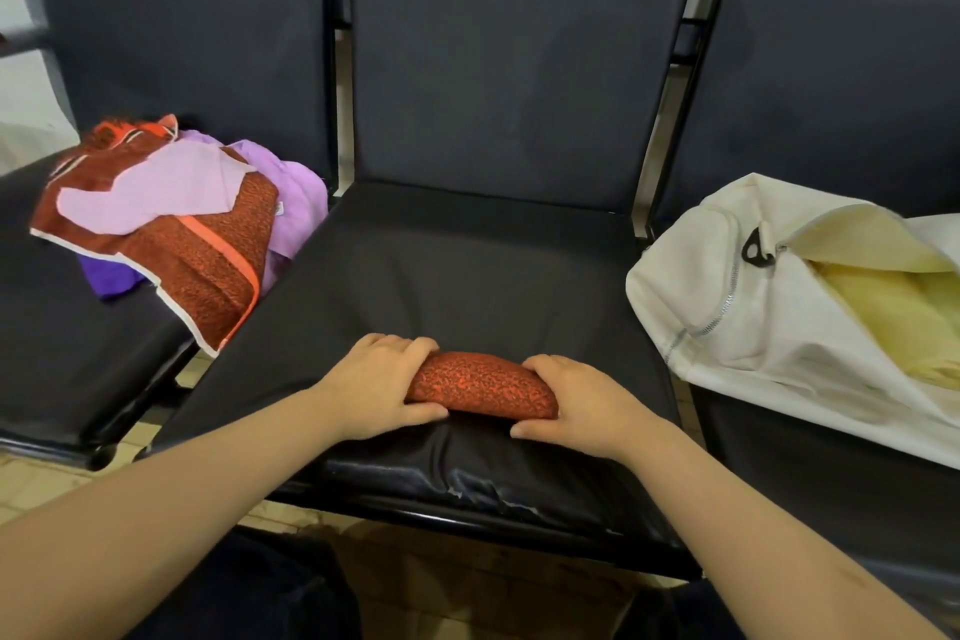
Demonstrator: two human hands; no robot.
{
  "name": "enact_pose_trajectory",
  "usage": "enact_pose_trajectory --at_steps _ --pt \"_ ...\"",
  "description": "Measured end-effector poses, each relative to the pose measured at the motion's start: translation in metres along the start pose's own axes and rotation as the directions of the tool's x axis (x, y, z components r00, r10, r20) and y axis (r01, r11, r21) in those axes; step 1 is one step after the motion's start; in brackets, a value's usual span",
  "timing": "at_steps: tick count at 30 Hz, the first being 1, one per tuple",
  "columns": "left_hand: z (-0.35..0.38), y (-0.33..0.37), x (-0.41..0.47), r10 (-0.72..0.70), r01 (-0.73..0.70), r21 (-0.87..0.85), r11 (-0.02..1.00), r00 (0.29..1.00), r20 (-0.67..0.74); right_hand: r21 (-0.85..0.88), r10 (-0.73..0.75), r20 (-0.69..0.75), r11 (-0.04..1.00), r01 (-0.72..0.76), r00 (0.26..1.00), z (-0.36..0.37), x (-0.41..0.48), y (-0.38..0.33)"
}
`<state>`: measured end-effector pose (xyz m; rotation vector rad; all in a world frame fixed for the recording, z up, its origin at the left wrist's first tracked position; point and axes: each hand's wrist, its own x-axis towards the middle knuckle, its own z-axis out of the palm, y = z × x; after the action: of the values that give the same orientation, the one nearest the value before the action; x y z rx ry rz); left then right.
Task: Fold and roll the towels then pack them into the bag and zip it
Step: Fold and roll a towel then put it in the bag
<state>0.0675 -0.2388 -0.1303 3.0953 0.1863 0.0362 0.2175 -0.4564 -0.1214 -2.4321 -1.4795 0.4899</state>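
Gripped rolled red towel (pixel 480 385) with left hand (pixel 376 385) at left end and right hand (pixel 571 405) at right end, fingers (pixel 410 346) curled over roll. Lay on near part of middle seat (pixel 467 276), between towel pile (pixel 171 218) left and unzipped white bag (pixel 727 286) right, yellow towel (pixel 883 312) inside.

L hand (pixel 382 382) + R hand (pixel 576 405) grip ends of rolled red towel (pixel 480 385) on mid seat (pixel 467 265) | towel pile (pixel 171 218), red/lilac/purple, on L seat (pixel 62 327) | white bag (pixel 727 307) on R seat (pixel 810 499), unzipped, yellow towel (pixel 883 312) inside
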Motion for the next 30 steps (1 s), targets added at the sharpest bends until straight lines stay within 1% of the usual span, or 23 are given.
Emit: enact_pose_trajectory --at_steps 2,4,6,8,9,10,11,12,13,14,15,16,17,18,19,20,21,22,23,26,27,29,30 --pt "0.002 0.002 -0.001 -0.02 0.021 0.02 1.0 0.999 -0.045 -0.019 0.001 -0.036 1.0 -0.002 0.999 0.002 0.002 -0.003" --pt "0.006 0.009 -0.003 -0.056 0.06 0.041 0.997 0.992 -0.111 0.015 0.025 -0.064 1.0 -0.024 0.998 0.001 0.003 -0.007" --pt "0.007 0.018 -0.002 -0.176 0.168 -0.054 0.984 0.963 -0.206 0.173 0.103 -0.096 0.981 -0.085 0.99 -0.003 0.0 -0.011" --pt "-0.002 0.031 0.0 -0.35 0.304 -0.224 0.926 0.914 -0.206 0.351 0.173 -0.109 0.928 -0.125 0.979 -0.005 -0.002 -0.014" --pt "-0.006 0.035 0.001 -0.419 0.348 -0.31 0.884 0.886 -0.198 0.402 0.194 -0.112 0.906 -0.134 0.975 -0.005 -0.003 -0.016" --pt "-0.009 0.038 0.002 -0.462 0.377 -0.356 0.855 0.865 -0.196 0.441 0.215 -0.118 0.886 -0.143 0.969 -0.005 -0.003 -0.017" --pt "-0.01 0.04 0.002 -0.488 0.395 -0.357 0.847 0.843 -0.225 0.49 0.238 -0.123 0.859 -0.15 0.963 -0.006 -0.003 -0.019" --pt "-0.012 0.041 0.003 -0.509 0.412 -0.351 0.841 0.821 -0.258 0.572 0.263 -0.116 0.806 -0.152 0.958 -0.006 -0.004 -0.022" --pt "-0.015 0.045 0.005 -0.541 0.419 -0.385 0.823 0.785 -0.303 0.682 0.286 -0.091 0.716 -0.15 0.954 -0.008 -0.005 -0.026" --pt "-0.02 0.05 0.009 -0.595 0.431 -0.464 0.774 0.746 -0.3 0.785 0.303 -0.05 0.602 -0.15 0.952 -0.01 -0.007 -0.03" --pt "-0.027 0.057 0.015 -0.665 0.439 -0.584 0.683 0.704 -0.249 0.858 0.311 -0.009 0.49 -0.152 0.95 -0.013 -0.009 -0.034" --pt "-0.037 0.067 0.021 -0.746 0.46 -0.711 0.532 0.652 -0.136 0.901 0.31 0.029 0.403 -0.159 0.95 -0.017 -0.012 -0.038" --pt "-0.041 0.074 0.03 -0.81 0.479 -0.813 0.331 0.586 0.015 0.926 0.293 0.067 0.337 -0.169 0.954 -0.02 -0.015 -0.04" --pt "-0.045 0.08 0.038 -0.833 0.475 -0.873 0.111 0.524 0.179 0.944 0.258 0.103 0.279 -0.177 0.961 -0.022 -0.018 -0.041" --pt "-0.049 0.085 0.046 -0.801 0.419 -0.901 -0.115 0.497 0.333 0.954 0.218 0.132 0.235 -0.184 0.967 -0.024 -0.02 -0.041" --pt "-0.052 0.091 0.05 -0.712 0.315 -0.889 -0.332 0.534 0.455 0.961 0.184 0.154 0.199 -0.19 0.971 -0.026 -0.023 -0.04" --pt "-0.053 0.092 0.054 -0.603 0.238 -0.829 -0.505 0.59 0.537 0.966 0.162 0.166 0.17 -0.193 0.973 -0.029 -0.025 -0.038" --pt "-0.055 0.096 0.057 -0.537 0.194 -0.79 -0.581 0.639 0.552 0.969 0.154 0.177 0.145 -0.2 0.972 -0.031 -0.026 -0.036" --pt "-0.059 0.099 0.058 -0.525 0.173 -0.799 -0.575 0.672 0.523 0.969 0.152 0.185 0.137 -0.206 0.971 -0.034 -0.028 -0.035" --pt "-0.064 0.109 0.066 -0.564 0.171 -0.892 -0.418 0.722 0.402 0.953 0.165 0.192 0.203 -0.224 0.967 -0.043 -0.032 -0.03" --pt "-0.064 0.113 0.07 -0.556 0.167 -0.905 -0.392 0.741 0.378 0.953 0.176 0.182 0.209 -0.218 0.967 -0.046 -0.033 -0.029" --pt "-0.069 0.122 0.075 -0.518 0.184 -0.907 -0.379 0.77 0.373 0.967 0.196 0.132 0.191 -0.17 0.972 -0.051 -0.035 -0.029" --pt "-0.072 0.128 0.079 -0.504 0.203 -0.905 -0.374 0.775 0.381 0.969 0.217 0.094 0.203 -0.139 0.972 -0.054 -0.037 -0.028"
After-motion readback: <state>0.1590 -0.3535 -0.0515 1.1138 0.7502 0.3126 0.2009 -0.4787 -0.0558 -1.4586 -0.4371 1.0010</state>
